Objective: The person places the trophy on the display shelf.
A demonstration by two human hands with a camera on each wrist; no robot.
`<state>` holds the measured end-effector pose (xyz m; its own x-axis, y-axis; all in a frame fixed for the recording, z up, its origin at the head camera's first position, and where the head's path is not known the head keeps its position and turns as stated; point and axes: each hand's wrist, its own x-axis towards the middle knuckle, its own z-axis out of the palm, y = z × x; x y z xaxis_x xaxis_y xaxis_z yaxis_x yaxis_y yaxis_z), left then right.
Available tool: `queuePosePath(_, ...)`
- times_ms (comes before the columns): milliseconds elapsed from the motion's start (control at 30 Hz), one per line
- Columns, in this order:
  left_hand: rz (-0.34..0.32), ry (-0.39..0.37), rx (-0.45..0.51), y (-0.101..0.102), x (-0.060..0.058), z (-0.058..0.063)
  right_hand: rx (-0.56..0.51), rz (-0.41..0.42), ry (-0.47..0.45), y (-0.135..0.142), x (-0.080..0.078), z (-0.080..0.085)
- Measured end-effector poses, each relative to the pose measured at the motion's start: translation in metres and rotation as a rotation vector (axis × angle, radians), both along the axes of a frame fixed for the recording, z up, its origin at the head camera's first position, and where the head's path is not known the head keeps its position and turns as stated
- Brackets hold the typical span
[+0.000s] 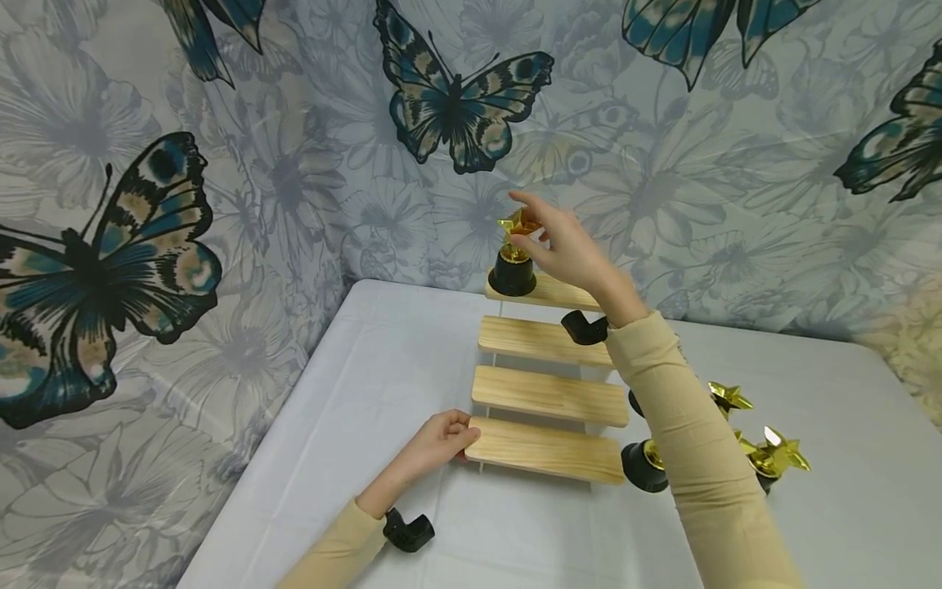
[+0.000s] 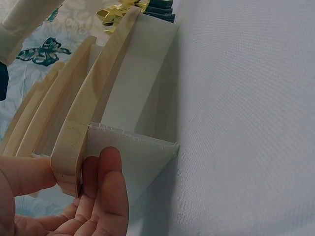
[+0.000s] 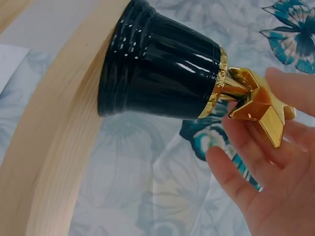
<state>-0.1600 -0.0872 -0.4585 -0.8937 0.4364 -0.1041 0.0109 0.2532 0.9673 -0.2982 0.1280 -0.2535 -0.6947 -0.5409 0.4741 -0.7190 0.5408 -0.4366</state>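
A trophy with a gold star on a black base (image 1: 513, 272) stands upright at the left end of the top board (image 1: 559, 291). My right hand (image 1: 562, 241) is spread around the star (image 3: 261, 108), one finger reaching above it; the digit nearest the base in the right wrist view looks apart from the trophy. Whether another finger touches the star's back cannot be told. Down at the front, my left hand (image 1: 441, 438) pinches the left end of the lowest board (image 2: 74, 142), thumb on its top face and fingers beneath.
The stepped wooden stand (image 1: 548, 388) has several boards on pale supports. Several more star trophies (image 1: 780, 458) are on the white-covered table (image 1: 368, 352) at right, partly behind my right sleeve (image 1: 699, 442). Butterfly-patterned fabric (image 1: 294, 164) hangs close behind.
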Motion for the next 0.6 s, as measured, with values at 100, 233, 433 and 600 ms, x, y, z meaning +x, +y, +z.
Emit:
queuePosePath(100,-0.003,-0.008,-0.003,0.000,-0.001,-0.001,-0.006,-0.027,0.027,0.005,0.004,0.000)
queuePosePath(233,-0.009,0.006,-0.016,0.000,-0.002,-0.003,-0.031,-0.069,0.089,0.018,0.012,0.002)
queuePosePath(433,-0.014,0.013,-0.020,0.000,-0.002,-0.001,-0.060,-0.111,0.190,0.045,0.032,-0.001)
queuePosePath(600,-0.014,0.004,-0.029,0.000,0.000,0.000,-0.032,-0.141,0.238,0.069,0.059,-0.006)
